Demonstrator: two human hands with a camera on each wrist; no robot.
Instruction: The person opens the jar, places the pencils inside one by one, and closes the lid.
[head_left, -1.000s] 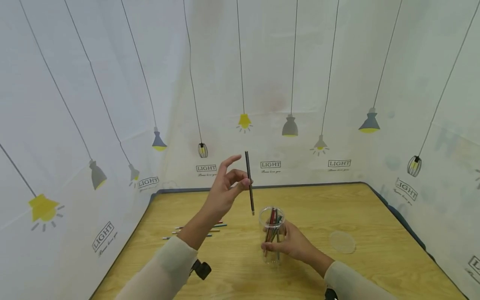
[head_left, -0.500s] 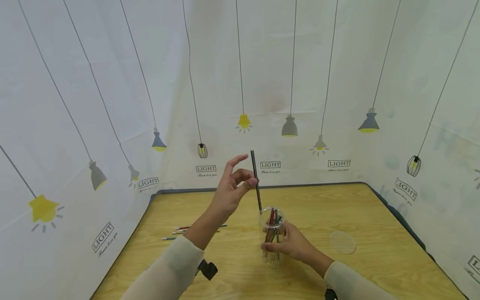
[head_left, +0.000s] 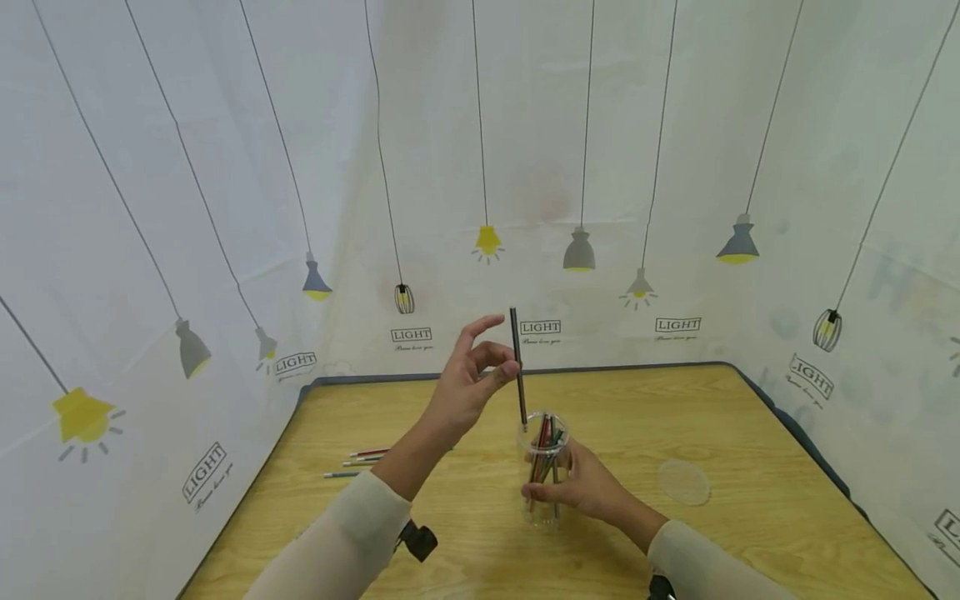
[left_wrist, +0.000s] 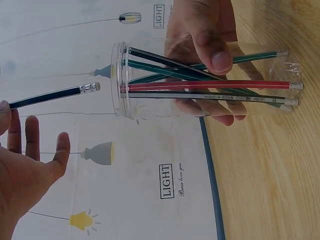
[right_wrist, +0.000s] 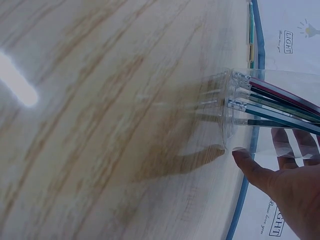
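The slim, dark wooden-looking pencil with a silver metal end (head_left: pixel 518 358) is pinched near its middle by the left hand (head_left: pixel 474 383), metal end downward, just above the mouth of the clear cylindrical jar (left_wrist: pixel 117 62). I judge this pencil to be very light and stiff, with a smooth paint which may roll between fingertips; the middle or upper part seems a good place for holding. The right hand (head_left: pixel 588 487) grips the upright jar around its side. The jar is probably light too, rigid but slippery, so gentle pressure should suffice.
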